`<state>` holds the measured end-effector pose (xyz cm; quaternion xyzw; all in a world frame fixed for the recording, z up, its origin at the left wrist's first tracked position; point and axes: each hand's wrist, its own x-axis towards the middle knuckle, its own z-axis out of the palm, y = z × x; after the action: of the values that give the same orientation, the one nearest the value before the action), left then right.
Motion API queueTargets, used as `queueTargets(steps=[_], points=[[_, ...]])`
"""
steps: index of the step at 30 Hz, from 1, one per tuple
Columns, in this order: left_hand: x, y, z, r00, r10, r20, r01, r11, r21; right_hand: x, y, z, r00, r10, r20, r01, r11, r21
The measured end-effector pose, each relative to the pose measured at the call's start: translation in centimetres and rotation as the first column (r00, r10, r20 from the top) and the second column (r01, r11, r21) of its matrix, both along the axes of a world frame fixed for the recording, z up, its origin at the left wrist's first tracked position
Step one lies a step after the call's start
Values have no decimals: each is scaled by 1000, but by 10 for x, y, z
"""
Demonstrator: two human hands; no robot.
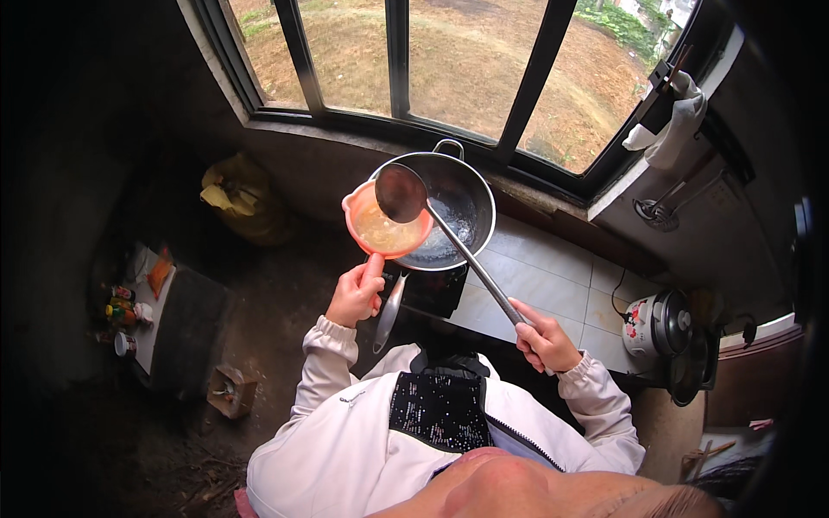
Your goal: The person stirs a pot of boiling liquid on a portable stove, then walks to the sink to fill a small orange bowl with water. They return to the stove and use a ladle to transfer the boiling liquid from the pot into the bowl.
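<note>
My left hand (355, 291) grips the handle of an orange plastic dipper (364, 245), which has yellowish liquid and pale bits in it. The dipper is held over the left side of a dark wok (476, 188). My right hand (544, 340) is closed around the long metal handle of a ladle (401, 193). The ladle's bowl hangs over the dipper and hides part of its contents. Clear, rippling liquid shows in the bottom of the wok, whose long metal handle (391, 315) points towards me. Beneath the wok is a black cooktop (434, 291).
A rice cooker (657, 324) stands at the right end of the tiled counter (531, 278). Utensils (657, 210) and a white cloth (677, 123) hang on the right wall. Behind the wok is a window (398, 65). A small table (162, 324) with jars, a sack (243, 201) and a cardboard box (232, 392) are at left.
</note>
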<state>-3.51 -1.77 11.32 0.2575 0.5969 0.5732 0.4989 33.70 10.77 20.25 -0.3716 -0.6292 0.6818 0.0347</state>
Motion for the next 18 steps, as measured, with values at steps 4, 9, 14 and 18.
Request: queueTargets(steps=[4, 9, 14, 18], points=[[0, 0, -1, 1000, 17, 18, -17, 1000, -6, 6, 5, -5, 973, -184, -142, 117, 915, -386], [-3, -3, -6, 999, 42, 27, -42, 999, -7, 17, 27, -21, 906, -326, -271, 111, 799, -591], [-8, -13, -7, 997, 72, -14, -72, 997, -23, 5, 44, -33, 941, -338, -25, 323, 917, -234], [-11, -19, -7, 995, 97, -19, -97, 995, 3, -1, 69, -63, 962, -235, 136, 234, 972, 26]])
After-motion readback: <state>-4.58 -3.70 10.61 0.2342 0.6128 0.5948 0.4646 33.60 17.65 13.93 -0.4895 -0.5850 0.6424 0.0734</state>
